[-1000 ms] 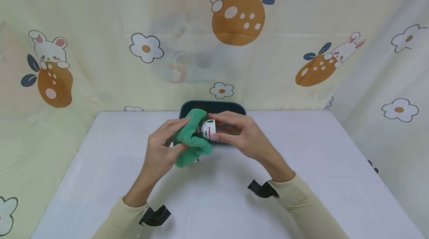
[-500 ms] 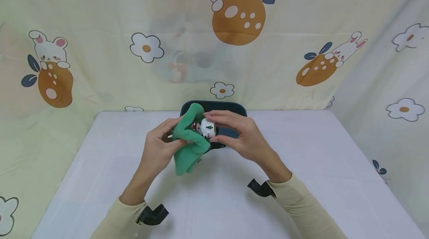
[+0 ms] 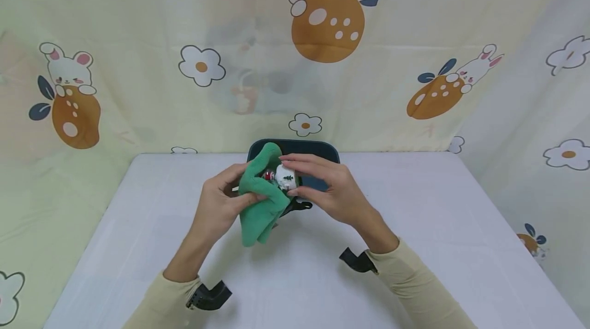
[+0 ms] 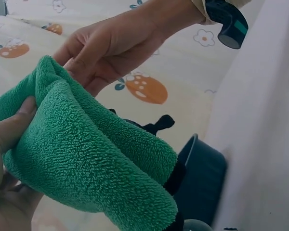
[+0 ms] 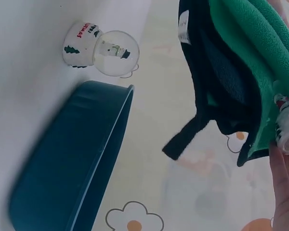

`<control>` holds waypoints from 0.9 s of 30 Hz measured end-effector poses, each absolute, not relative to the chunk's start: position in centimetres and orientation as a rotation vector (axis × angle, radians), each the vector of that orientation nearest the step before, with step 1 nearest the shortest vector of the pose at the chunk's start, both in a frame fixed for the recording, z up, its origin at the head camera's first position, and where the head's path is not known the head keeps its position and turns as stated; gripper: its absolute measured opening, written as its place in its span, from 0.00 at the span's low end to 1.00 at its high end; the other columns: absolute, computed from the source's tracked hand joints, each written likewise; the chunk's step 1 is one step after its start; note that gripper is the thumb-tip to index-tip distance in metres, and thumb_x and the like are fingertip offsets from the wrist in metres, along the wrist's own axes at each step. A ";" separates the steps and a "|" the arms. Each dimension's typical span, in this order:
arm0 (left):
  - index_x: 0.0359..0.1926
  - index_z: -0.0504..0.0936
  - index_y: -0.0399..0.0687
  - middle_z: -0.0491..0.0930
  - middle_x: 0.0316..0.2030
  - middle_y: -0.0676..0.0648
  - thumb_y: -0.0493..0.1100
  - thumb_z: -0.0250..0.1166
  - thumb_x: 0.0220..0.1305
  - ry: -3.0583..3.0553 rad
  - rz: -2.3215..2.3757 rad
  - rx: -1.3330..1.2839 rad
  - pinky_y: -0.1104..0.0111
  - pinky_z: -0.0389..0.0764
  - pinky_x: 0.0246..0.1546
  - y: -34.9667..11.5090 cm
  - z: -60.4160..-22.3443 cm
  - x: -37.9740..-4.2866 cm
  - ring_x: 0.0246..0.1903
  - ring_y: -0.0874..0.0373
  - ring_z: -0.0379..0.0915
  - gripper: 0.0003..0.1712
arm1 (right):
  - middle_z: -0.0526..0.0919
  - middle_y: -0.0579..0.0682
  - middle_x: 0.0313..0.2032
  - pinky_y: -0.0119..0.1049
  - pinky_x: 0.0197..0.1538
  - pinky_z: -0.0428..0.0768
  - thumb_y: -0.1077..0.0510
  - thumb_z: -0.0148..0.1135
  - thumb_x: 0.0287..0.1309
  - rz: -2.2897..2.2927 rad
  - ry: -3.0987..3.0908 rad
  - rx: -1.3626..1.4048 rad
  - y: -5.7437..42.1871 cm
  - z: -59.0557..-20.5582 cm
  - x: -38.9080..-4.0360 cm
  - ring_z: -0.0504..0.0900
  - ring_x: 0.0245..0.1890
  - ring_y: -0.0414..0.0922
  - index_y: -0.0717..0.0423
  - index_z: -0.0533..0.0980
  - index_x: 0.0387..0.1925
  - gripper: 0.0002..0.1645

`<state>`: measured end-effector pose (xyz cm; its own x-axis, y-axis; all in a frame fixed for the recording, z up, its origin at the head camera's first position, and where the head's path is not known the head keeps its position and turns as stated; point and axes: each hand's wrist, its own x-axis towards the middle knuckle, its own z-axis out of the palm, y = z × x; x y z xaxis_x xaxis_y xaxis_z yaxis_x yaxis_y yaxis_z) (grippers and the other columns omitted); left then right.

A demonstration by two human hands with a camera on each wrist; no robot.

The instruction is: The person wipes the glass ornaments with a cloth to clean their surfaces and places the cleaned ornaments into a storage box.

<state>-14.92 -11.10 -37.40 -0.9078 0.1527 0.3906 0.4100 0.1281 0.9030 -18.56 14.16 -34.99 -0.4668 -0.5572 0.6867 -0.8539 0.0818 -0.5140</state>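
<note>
A small snow globe [image 3: 286,177] with a white base and a green tree print lies tilted between the hands. The thumb and fingers of my right hand [image 3: 334,185] pinch its base. A green cloth [image 3: 260,201], dark on its other side and with a black loop, wraps the globe's clear end, where a red-and-white figure shows. My left hand [image 3: 218,201] grips this cloth from the left, thumb on the near side. In the left wrist view, the folded cloth [image 4: 86,139] hides the globe. Left-hand fingers behind the cloth are partly hidden.
A dark blue bin [image 3: 318,145] stands at the table's back edge, just behind the hands. Beside it in the right wrist view is another snow globe [image 5: 79,45] with a snowman inside. White cloth covers the table [image 3: 415,206]; a printed curtain [image 3: 138,62] hangs behind.
The snow globe has turned in my right fingers, from lettering to the tree print. The cloth's lower corner hangs further down, and its black loop has come into sight.
</note>
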 end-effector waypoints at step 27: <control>0.61 0.81 0.39 0.79 0.57 0.39 0.22 0.74 0.51 -1.988 -1.414 -0.831 0.75 0.83 0.48 -10.5 -38.2 -14.7 0.57 0.53 0.78 0.34 | 0.83 0.56 0.58 0.37 0.53 0.85 0.65 0.65 0.65 1.710 -2.306 1.160 14.1 -34.6 -18.0 0.86 0.51 0.46 0.62 0.74 0.66 0.28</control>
<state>-14.74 -10.55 -38.16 -0.6529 0.1656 0.7391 0.7525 0.2530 0.6080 -17.97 14.12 -34.55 -0.7185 -0.5329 0.4469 -0.5825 0.1099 -0.8054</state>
